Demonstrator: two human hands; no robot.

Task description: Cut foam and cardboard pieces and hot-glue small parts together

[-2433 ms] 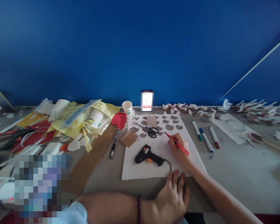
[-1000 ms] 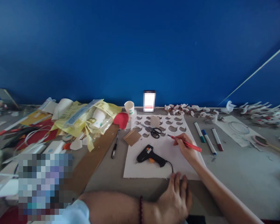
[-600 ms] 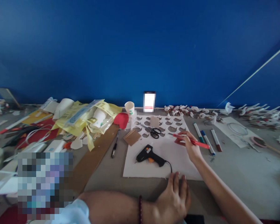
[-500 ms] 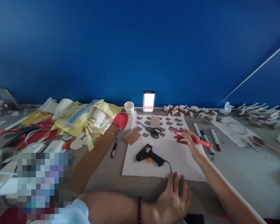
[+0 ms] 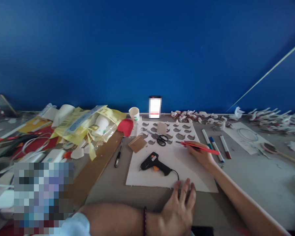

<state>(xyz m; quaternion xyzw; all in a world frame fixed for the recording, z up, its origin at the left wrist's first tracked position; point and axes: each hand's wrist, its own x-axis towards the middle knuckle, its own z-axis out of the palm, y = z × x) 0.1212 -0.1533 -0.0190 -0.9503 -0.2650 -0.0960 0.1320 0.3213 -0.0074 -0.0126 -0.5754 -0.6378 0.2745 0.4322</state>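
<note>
My right hand [image 5: 203,155] grips a slim red craft knife [image 5: 200,148]. Its narrow tip touches or hovers just over the white foam board [image 5: 147,177], beside rows of curved cut-outs; I cannot tell which. At the board's near edge lies my left hand [image 5: 178,208], fingers spread, holding nothing. Between the hands and the cut-outs rests a black glue gun [image 5: 156,164], its cord running toward my left fingertips. Black-handled scissors [image 5: 161,140] lie across the cut part of the board. A small brown cardboard piece [image 5: 137,144] overlaps the board's left edge.
Markers [image 5: 216,149] lie right of the board, with a drawn-on sheet [image 5: 245,137] beyond. Many white cut pieces [image 5: 270,118] line the blue wall. A paper cup [image 5: 134,114], a red heart shape [image 5: 125,127], a pen [image 5: 118,154] and yellow packaging [image 5: 81,124] are leftward.
The red knife has turned and lowered slightly, its tip now pointing left over the board. The view has shifted a little; my left hand stays at the near edge.
</note>
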